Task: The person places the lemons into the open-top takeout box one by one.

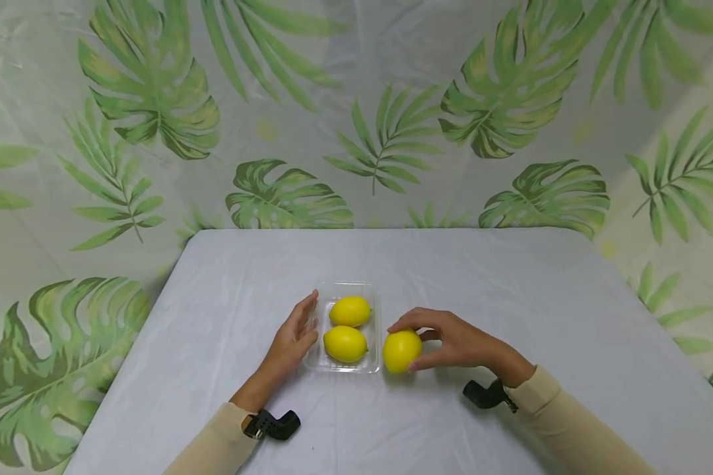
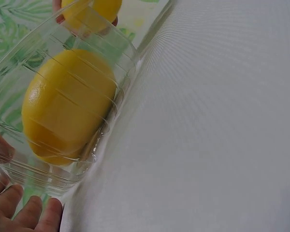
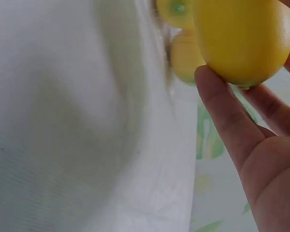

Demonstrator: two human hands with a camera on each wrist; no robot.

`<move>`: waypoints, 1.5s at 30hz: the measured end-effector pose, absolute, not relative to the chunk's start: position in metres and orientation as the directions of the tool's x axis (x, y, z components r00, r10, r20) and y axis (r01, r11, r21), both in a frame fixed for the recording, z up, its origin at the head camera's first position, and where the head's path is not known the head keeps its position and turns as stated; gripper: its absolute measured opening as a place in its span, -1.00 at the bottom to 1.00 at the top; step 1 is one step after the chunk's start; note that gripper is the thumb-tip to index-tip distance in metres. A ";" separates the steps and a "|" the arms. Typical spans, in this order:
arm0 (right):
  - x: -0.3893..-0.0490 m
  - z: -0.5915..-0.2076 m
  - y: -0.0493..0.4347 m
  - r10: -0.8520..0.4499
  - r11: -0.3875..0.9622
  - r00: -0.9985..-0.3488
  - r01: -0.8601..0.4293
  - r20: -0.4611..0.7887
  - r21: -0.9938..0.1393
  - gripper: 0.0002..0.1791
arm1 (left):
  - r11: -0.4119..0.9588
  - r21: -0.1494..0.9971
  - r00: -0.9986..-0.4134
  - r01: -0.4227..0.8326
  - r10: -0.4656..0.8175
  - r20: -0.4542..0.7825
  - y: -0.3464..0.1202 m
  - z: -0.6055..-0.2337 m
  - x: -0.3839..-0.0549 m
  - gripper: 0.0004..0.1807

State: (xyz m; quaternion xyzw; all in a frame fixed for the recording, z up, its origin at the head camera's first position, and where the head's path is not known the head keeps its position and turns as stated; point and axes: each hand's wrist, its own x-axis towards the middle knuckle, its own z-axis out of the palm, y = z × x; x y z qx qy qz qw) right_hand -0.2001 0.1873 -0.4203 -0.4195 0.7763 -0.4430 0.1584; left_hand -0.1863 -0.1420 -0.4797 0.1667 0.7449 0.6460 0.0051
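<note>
A clear plastic container (image 1: 342, 368) sits on the white-covered table with two yellow lemons in it, a rear lemon (image 1: 350, 311) and a front lemon (image 1: 345, 344). My left hand (image 1: 294, 335) rests along the container's left side, its fingers loosely extended at the wall; in the left wrist view, fingertips (image 2: 49, 215) show beside the plastic. Just right of the container, my right hand (image 1: 451, 338) holds a third lemon (image 1: 401, 351) between thumb and fingers. From the right wrist, that held lemon (image 3: 244, 38) partly covers the lemons behind it.
A white cloth covers the table (image 1: 481, 277), whose far edge meets a leaf-printed backdrop (image 1: 386, 145). Black wrist-worn devices sit on the left wrist (image 1: 273, 425) and the right wrist (image 1: 487, 394), close over the cloth.
</note>
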 end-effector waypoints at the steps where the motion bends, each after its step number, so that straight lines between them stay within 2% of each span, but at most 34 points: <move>1: -0.201 -0.420 0.187 -0.789 0.259 -0.601 -0.517 0.131 -0.816 -0.37 | 0.113 0.964 -0.945 0.240 0.254 0.205 -0.142 -0.479 -0.186 -0.28; 17: -0.209 -0.407 0.172 -0.749 0.293 -0.640 -0.553 0.172 -0.780 -0.41 | 0.174 0.956 -0.953 0.237 0.234 0.193 -0.142 -0.478 -0.185 -0.27; 27: -0.216 -0.405 0.157 -0.691 0.331 -0.695 -0.549 0.199 -0.767 -0.40 | 0.174 0.960 -0.951 0.220 0.258 0.171 -0.141 -0.465 -0.180 -0.28; 33: -0.220 -0.403 0.147 -0.680 0.356 -0.699 -0.580 0.223 -0.732 -0.39 | 0.185 0.963 -0.953 0.197 0.267 0.143 -0.138 -0.446 -0.170 -0.30; 45: -0.226 -0.404 0.131 -0.670 0.366 -0.697 -0.609 0.254 -0.704 -0.37 | 0.180 0.960 -0.950 0.213 0.270 0.160 -0.137 -0.444 -0.169 -0.30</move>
